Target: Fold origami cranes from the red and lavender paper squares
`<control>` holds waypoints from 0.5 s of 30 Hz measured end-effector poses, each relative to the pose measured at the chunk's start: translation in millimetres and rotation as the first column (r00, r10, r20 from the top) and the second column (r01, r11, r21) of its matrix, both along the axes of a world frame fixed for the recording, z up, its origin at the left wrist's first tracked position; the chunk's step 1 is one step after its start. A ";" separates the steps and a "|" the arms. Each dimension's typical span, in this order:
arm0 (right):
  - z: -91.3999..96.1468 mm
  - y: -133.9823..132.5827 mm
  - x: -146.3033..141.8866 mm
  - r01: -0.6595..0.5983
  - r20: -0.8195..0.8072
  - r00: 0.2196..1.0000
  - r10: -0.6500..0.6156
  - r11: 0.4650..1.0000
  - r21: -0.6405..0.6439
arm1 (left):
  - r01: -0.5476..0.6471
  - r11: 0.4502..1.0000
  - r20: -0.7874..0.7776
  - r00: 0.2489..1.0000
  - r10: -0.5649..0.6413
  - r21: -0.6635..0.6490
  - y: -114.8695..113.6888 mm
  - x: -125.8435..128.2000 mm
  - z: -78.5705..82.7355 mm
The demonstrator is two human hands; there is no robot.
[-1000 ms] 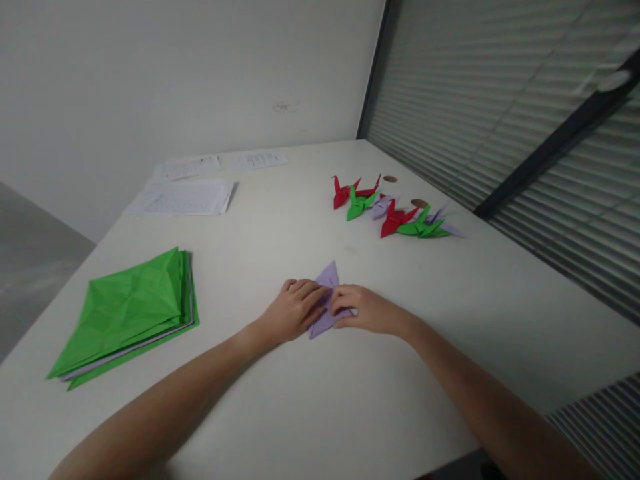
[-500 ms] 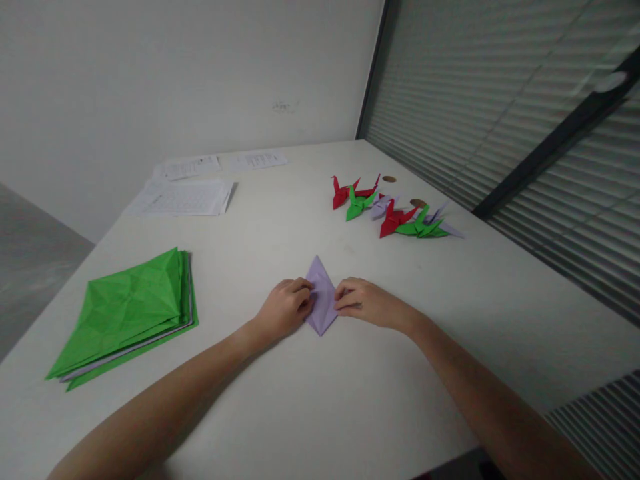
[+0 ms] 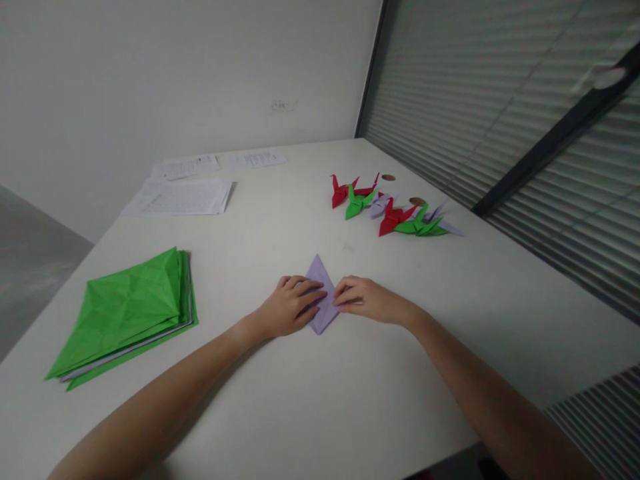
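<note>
A folded purple origami paper (image 3: pixel 327 315), shaped like an upright diamond, lies on the white table in front of me. My left hand (image 3: pixel 290 307) rests flat over its left half, fingers stretched across the middle and covering part of the surface. At the right corner of the diamond, the fingertips of my right hand (image 3: pixel 367 300) are pinched together on the paper's edge. The top and bottom points of the paper stay visible.
A stack of creased green and purple paper (image 3: pixel 131 303) lies at the left. Several red, green and purple paper cranes (image 3: pixel 393 219) stand at the right, near two round holes in the table (image 3: pixel 505 287). Printed sheets (image 3: pixel 185 198) lie at the back left; window blinds (image 3: pixel 475 100) run along the right.
My left hand has uncurled from the paper's left edge and spread its fingers rightward over the diamond. The right hand stays at the right corner.
</note>
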State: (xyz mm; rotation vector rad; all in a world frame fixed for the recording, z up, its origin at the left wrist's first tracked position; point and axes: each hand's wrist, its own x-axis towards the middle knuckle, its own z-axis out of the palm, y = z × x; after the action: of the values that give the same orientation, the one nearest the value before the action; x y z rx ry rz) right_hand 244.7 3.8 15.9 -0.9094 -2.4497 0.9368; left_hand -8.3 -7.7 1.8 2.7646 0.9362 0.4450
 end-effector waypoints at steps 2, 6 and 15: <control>0.5 -0.1 0.1 0.002 -0.002 1.000 -0.002 1.000 -0.004 | 0.000 1.000 -0.001 1.000 0.000 -0.007 0.0 0.0 0.5; 1.3 -0.4 -1.4 0.003 -0.004 1.000 -0.003 1.000 0.012 | 0.001 1.000 0.012 1.000 -0.001 -0.011 0.4 -0.6 0.4; 4.6 -2.3 -5.2 0.144 -0.061 0.988 -0.142 0.989 0.028 | -0.009 1.000 0.121 0.993 0.010 -0.009 0.2 -2.1 2.1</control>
State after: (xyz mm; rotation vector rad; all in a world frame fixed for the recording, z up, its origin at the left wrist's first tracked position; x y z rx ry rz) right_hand 239.5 1.5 20.5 -1.0168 -2.3091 0.8595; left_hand -10.4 -7.5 3.9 2.6917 0.9211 0.6018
